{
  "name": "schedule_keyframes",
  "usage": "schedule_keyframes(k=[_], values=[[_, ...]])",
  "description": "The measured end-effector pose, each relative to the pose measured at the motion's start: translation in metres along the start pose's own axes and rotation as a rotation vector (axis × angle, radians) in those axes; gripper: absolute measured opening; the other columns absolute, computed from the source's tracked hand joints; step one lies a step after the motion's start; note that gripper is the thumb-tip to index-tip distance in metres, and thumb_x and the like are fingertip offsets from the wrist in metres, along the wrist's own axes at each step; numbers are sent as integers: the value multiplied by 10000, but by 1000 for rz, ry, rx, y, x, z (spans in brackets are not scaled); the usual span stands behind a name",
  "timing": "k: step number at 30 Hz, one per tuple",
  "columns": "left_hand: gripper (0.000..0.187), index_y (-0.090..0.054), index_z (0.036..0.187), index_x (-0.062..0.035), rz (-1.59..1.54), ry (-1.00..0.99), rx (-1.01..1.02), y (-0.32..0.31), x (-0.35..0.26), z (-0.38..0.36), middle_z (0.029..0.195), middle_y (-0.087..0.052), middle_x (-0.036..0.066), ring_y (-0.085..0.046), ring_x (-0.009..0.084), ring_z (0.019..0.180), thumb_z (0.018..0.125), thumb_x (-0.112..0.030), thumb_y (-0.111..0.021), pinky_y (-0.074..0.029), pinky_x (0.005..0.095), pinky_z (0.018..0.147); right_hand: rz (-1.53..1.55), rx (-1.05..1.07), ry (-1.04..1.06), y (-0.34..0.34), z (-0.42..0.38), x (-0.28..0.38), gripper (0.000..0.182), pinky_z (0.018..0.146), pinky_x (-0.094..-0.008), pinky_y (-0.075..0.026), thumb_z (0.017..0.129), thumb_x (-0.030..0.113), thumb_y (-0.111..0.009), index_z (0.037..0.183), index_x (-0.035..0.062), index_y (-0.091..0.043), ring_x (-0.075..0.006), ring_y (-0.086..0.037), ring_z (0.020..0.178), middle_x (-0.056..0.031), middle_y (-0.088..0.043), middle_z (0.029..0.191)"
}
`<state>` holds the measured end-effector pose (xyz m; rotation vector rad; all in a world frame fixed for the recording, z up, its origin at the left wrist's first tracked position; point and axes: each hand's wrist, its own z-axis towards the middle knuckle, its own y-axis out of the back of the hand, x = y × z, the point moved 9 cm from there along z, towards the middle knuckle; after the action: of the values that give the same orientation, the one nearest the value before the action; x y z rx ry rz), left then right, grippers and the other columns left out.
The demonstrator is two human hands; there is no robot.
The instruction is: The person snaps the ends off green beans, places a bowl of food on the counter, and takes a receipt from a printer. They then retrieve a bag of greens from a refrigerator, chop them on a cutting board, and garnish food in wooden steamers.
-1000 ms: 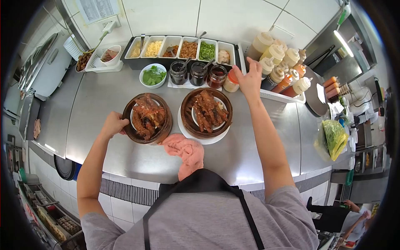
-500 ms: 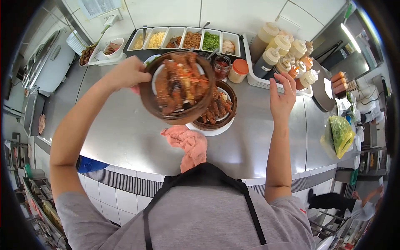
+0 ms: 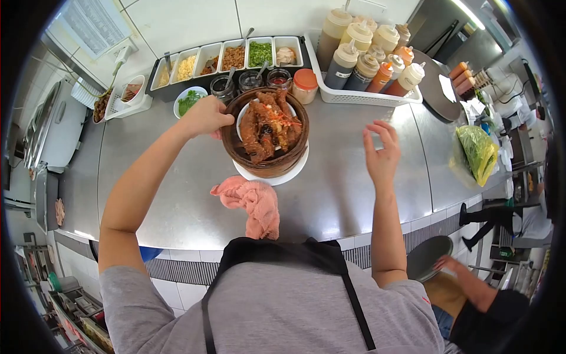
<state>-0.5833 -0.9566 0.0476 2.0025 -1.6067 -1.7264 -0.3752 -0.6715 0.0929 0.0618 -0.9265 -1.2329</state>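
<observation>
My left hand (image 3: 206, 118) is closed on the left rim of a round bamboo steamer basket (image 3: 300, 138). Inside lie reddish-brown pieces that look like chicken feet (image 3: 268, 127), topped with red shreds, in a white dish. This basket sits on top of another one, which it mostly hides, and a white plate (image 3: 289, 176) shows beneath the stack. Off to the right, my right hand (image 3: 382, 147) hovers above the steel counter (image 3: 336, 200) with its fingers apart, slightly curled, and nothing in them. A crumpled pink cloth (image 3: 256, 203) lies in front of the plate.
Behind the stack stand topping trays (image 3: 233, 56), small jars, a jar with an orange lid (image 3: 305, 85) and a bowl of green herbs (image 3: 190, 101). A white basket (image 3: 371, 97) holds several sauce bottles. At lower right, another person's hand (image 3: 451, 265) touches a dark round tray (image 3: 430, 256).
The basket in my left hand has come down from a tilted position in the air onto the other basket. My right hand has moved slightly left and lower; another person has appeared at lower right.
</observation>
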Motion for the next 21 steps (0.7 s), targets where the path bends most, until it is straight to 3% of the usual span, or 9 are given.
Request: schedule_keyframes(k=[2, 4, 5, 7, 8, 9, 14, 17, 21], values=[[223, -609, 704, 68, 9, -6, 4, 6, 7, 3, 570, -592, 87, -594, 145, 492, 714, -150, -564, -502, 241, 476, 40, 90, -10, -19, -5, 6, 119, 777, -335, -419, 734, 112, -629, 838, 56, -616, -258, -523, 914, -121, -565, 952], [423, -592, 967, 2, -39, 136, 191, 1, 26, 2, 811, -614, 144, -610, 188, 720, 742, -356, -589, -504, 302, 634, 293, 291, -277, -59, -17, -16, 203, 774, -307, -415, 768, 178, -618, 942, 75, -601, -227, -524, 916, -103, -567, 975], [423, -592, 967, 2, -30, 119, 190, 3, 35, 1, 811, -614, 144, -610, 188, 720, 742, -356, -589, -504, 302, 634, 463, 409, -494, -91, -36, -35, 347, 815, -335, -392, 779, 292, -594, 1052, 86, -537, -219, -496, 977, -107, -533, 1063], [755, -406, 1246, -119, -438, 287, 60, -4, 82, 0, 1148, -475, 195, -484, 277, 1025, 702, -631, -509, -405, 409, 844, 743, 639, -929, -138, -67, -41, 605, 886, -406, -340, 769, 479, -554, 1223, 112, -395, -222, -425, 1091, -115, -441, 1212], [840, -311, 1296, -154, -551, 290, 150, -28, 97, 1, 1241, -375, 180, -393, 310, 1104, 674, -699, -455, -338, 458, 889, 850, 763, -1155, -151, -84, -30, 719, 916, -448, -310, 747, 552, -538, 1284, 128, -317, -233, -382, 1144, -119, -382, 1274], [927, -217, 1346, -188, -659, 293, 244, -51, 106, -4, 1334, -274, 166, -301, 342, 1184, 646, -767, -401, -271, 507, 934, 903, 828, -1119, -156, -80, -13, 760, 925, -465, -298, 732, 577, -535, 1298, 133, -287, -242, -360, 1166, -115, -353, 1296], [910, -257, 1332, -187, -964, 194, 167, -93, 70, -15, 1368, -250, 97, -263, 354, 1213, 654, -790, -330, -172, 606, 930, 1031, 876, -1095, -164, -75, 3, 1012, 927, -458, -307, 602, 567, -674, 1342, 116, -152, -264, -304, 1211, -121, -279, 1340], [948, -213, 1351, -170, -892, 246, 151, -103, 59, -23, 1391, -217, 110, -187, 358, 1259, 651, -809, -258, -90, 644, 929, 1251, 761, -1165, -165, -88, -16, 989, 903, -465, -339, 611, 519, -695, 1337, 119, -156, -268, -312, 1202, -137, -289, 1321], [963, -237, 1339, -147, -787, 198, 262, -136, -10, -32, 1371, -248, 132, -209, 363, 1245, 645, -814, -270, -108, 630, 939, 1148, 657, -1171, -74, -84, -43, 923, 906, -458, -320, 639, 539, -657, 1330, 140, -194, -264, -355, 1154, -123, -312, 1301]])
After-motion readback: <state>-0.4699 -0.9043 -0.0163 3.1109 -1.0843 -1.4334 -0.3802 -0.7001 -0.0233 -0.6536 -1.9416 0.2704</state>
